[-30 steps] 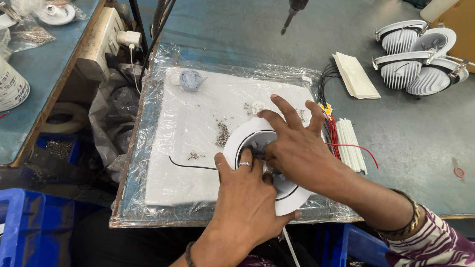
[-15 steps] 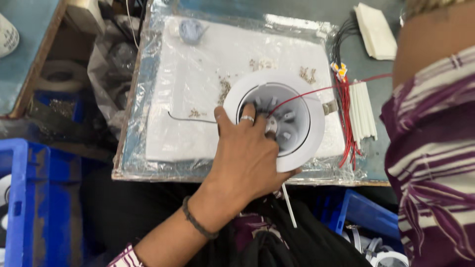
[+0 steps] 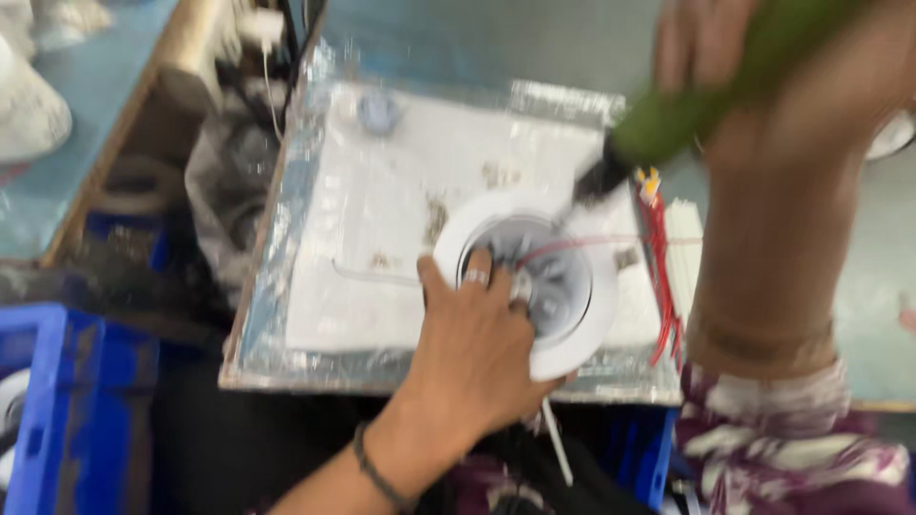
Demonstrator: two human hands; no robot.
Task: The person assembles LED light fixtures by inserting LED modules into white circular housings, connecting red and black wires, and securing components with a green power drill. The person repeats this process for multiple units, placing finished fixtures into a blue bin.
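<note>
1. At the lower left of the frame sits a blue plastic crate (image 3: 43, 410), hard-walled and ribbed; beside it, in the dark gap under the bench, lie blurred bags and cables that cannot be made out.

2. Left of centre is your work pad, a white sheet (image 3: 382, 238) wrapped in shiny, crinkled clear film, flat and roughly square, speckled with small dark bits that look like metal shavings.

3. Your left hand (image 3: 472, 348) lies flat on the round white lamp housing (image 3: 563, 353) in the middle of the frame, ring finger and its neighbours curled over the inner rim. It pins the housing down on the pad rather than lifting it.

4. The housing is a smooth white ring around a grey, finned metal core. A thin red wire (image 3: 592, 243) runs out of the core, so the wiring looks fitted already, and the fastening looks like what is left.

5. At the upper right, your right hand (image 3: 792, 86) is closed round a green-handled tool (image 3: 697, 110), its dark tip just above the ring's upper edge, not yet seated as far as the blur shows.

6. Below it, red leads (image 3: 658, 277) lie bundled on the pad's right edge.
</note>
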